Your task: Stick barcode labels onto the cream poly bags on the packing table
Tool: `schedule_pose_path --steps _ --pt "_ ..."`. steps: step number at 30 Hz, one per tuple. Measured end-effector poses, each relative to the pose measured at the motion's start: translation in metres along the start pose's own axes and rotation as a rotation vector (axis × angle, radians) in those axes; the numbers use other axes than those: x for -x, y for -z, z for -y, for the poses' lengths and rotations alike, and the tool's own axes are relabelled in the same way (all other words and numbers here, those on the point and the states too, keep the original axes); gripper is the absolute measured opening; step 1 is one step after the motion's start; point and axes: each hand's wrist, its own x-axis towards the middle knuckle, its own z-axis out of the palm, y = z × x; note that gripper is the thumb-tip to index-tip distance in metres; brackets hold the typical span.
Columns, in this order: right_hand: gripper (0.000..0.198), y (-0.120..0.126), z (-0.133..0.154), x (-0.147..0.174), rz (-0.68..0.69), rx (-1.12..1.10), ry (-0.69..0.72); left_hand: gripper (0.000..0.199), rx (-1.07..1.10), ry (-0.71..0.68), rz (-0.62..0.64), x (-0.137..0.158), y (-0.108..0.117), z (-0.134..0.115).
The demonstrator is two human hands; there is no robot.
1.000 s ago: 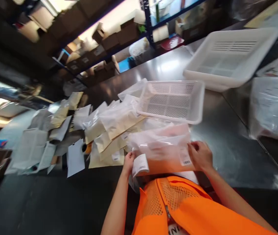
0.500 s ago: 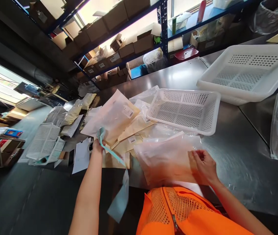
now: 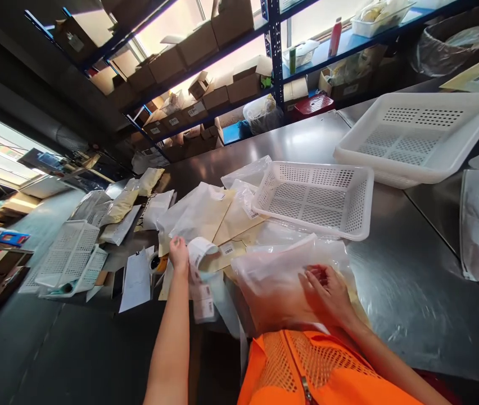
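Observation:
My left hand [image 3: 179, 254] is closed at the upper end of a strip of barcode labels [image 3: 203, 301], which curls over and hangs past the table's front edge beside pale blue backing. Over a frosted plastic bag [image 3: 273, 275] lying flat in front of me is my right hand [image 3: 328, 289]. Its fingers are curled together just above the bag's surface; whatever is between them is hidden. The bag has something orange-tinted showing through its lower part. Beyond the left hand lie more frosted bags [image 3: 199, 211] and tan envelopes with barcode labels [image 3: 227, 248].
A white perforated basket [image 3: 313, 194] sits behind the bag, with larger white baskets [image 3: 416, 140] at the back right. Papers [image 3: 136, 281], a tape roll [image 3: 158, 262] and stacked baskets [image 3: 68, 253] are on the left. Blue shelving with cardboard boxes [image 3: 197, 48] stands behind the metal table.
The left hand has moved slightly right and down, and the strip now shows its printed labels. My right hand has shifted left from the bag's right side toward its middle.

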Motion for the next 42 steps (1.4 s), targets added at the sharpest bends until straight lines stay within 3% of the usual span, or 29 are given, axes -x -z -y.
schedule_pose_path --steps 3,6,9,12,15,18,21,24,28,32,35,38,42 --pt "0.047 -0.012 0.028 -0.003 0.245 -0.119 -0.016 0.013 -0.016 -0.076 0.192 0.047 0.004 -0.002" --pt "0.057 -0.037 0.057 -0.002 0.599 -0.308 -0.051 0.023 -0.047 -0.205 0.406 0.101 0.003 -0.001" --pt "0.069 -0.065 0.069 0.006 0.808 -0.382 -0.071 0.024 -0.223 -0.261 0.393 0.137 0.003 0.001" --pt "0.052 -0.082 0.065 0.019 0.738 -0.358 -0.048 0.028 -0.443 -0.161 0.491 0.149 0.006 0.006" --pt "0.041 -0.082 0.056 0.029 0.673 -0.361 -0.061 0.047 -0.465 0.083 0.844 0.15 0.009 0.012" --pt "0.041 -0.069 0.05 0.037 0.65 -0.313 -0.063 0.036 -0.424 0.191 1.123 0.155 0.007 0.02" --pt "0.023 -0.053 0.041 0.045 0.586 -0.172 -0.023 0.031 -0.553 0.162 1.192 0.167 0.005 0.029" --pt "0.024 -0.039 0.028 0.055 0.538 -0.06 -0.028 0.034 -0.641 0.15 1.295 0.178 0.005 0.037" --pt "0.02 -0.016 0.013 0.058 0.492 -0.034 -0.091 0.035 -0.656 0.242 1.477 0.181 0.011 0.038" --pt "0.021 0.028 0.0 0.032 0.277 0.096 -0.126 0.036 -0.617 0.39 1.473 0.169 0.024 0.038" --pt "0.027 0.058 -0.019 0.005 0.114 0.218 -0.185 0.032 -0.593 0.488 1.387 0.156 0.035 0.051" --pt "0.031 0.066 -0.037 -0.013 0.184 0.25 -0.198 0.026 -0.552 0.524 1.266 0.148 0.042 0.075" --pt "0.034 0.049 -0.045 -0.024 0.255 0.367 -0.12 0.017 -0.572 0.535 1.186 0.152 0.043 0.101"
